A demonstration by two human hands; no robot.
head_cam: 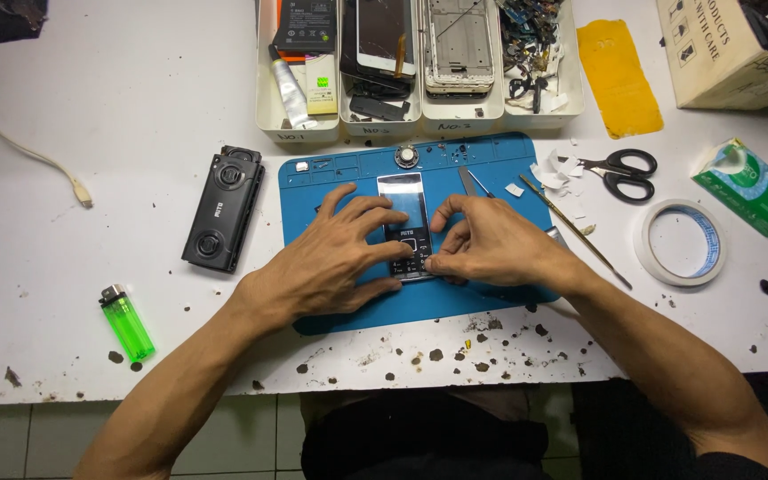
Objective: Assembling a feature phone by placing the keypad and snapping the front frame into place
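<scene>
Two hands press on one small phone [404, 224] lying flat on the blue mat [500, 307]. The left hand [335, 260] has its fingers spread apart, flat over the phone's left side. The right hand [489, 247] has its fingers bunched together, pinching at the keypad edge. The phone looks light, stiff and smooth, and its glass front could crack, so I would hold it by the side edges. Around the mat I count one green lighter [126, 324], one black speaker [224, 207], one pair of scissors [620, 172], one tape roll [681, 242] and four white trays [295, 132].
</scene>
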